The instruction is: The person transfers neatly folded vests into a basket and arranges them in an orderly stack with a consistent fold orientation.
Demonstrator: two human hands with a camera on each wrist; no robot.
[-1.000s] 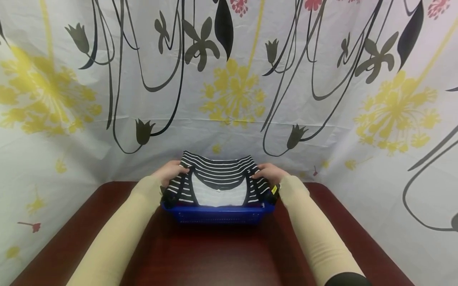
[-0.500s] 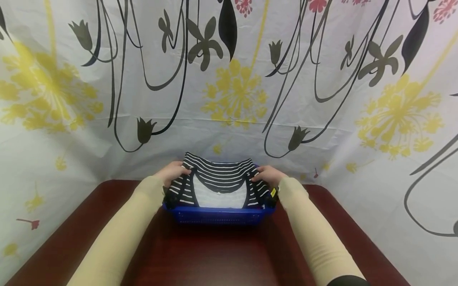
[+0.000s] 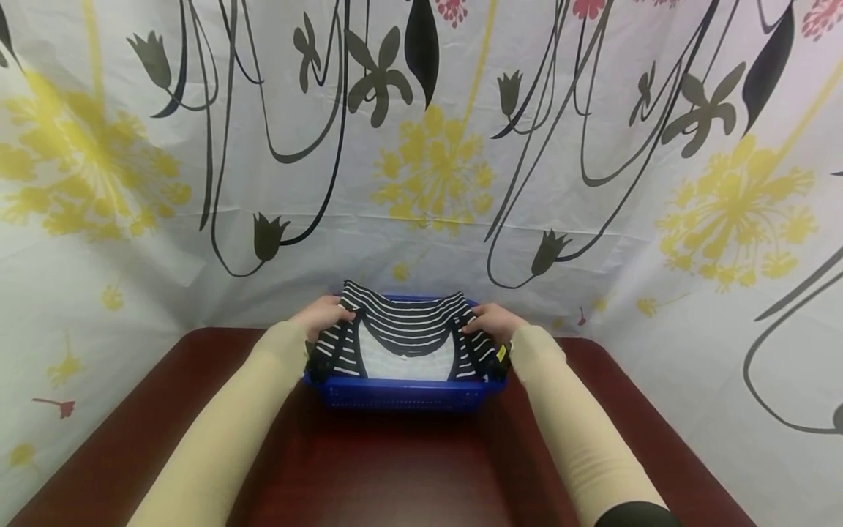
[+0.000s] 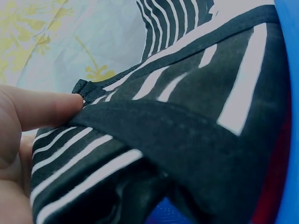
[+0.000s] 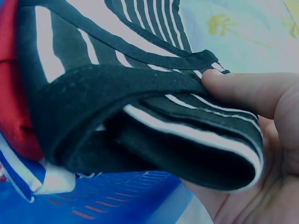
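A black-and-white striped sleeveless top (image 3: 408, 322) with dark trim and a white panel hangs spread between both hands, over the blue basket (image 3: 405, 395). My left hand (image 3: 323, 315) pinches its left edge near the upper corner. At the opposite side my right hand (image 3: 492, 320) holds the other edge. In the left wrist view the thumb lies on the dark binding of the striped top (image 4: 163, 116). The right wrist view shows the thumb above and the other fingers beneath the striped top (image 5: 112, 79), whose folded edge forms an open loop. The lower part of the top sinks into the basket.
Inside the basket lie a red cloth (image 5: 14, 107) and a white cloth with blue stripes (image 5: 51, 179). The basket stands at the back of a dark red table (image 3: 402, 468). A flower-patterned curtain (image 3: 421, 249) hangs right behind and along both sides.
Both hands keep their hold on the striped top, almost still. The top's upper edge has sunk slightly, and the basket's back rim now shows behind it.
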